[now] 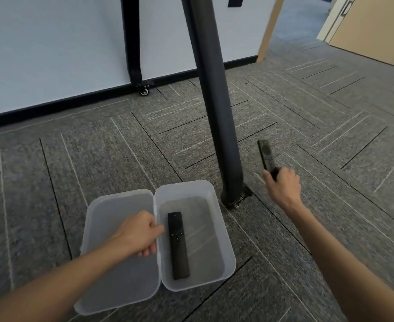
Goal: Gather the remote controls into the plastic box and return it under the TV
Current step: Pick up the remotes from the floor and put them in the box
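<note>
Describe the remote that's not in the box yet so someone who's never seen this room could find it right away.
Start at the thick black stand leg that slants down to the carpet beside the clear plastic box. Just right of its foot, the right hand grips a slim black remote by its near end. The other remote lies flat inside the box, by the left hand.

We see a grey patterned carpet, a dark stand leg rising from it, a second leg with a caster wheel near the white wall.
</note>
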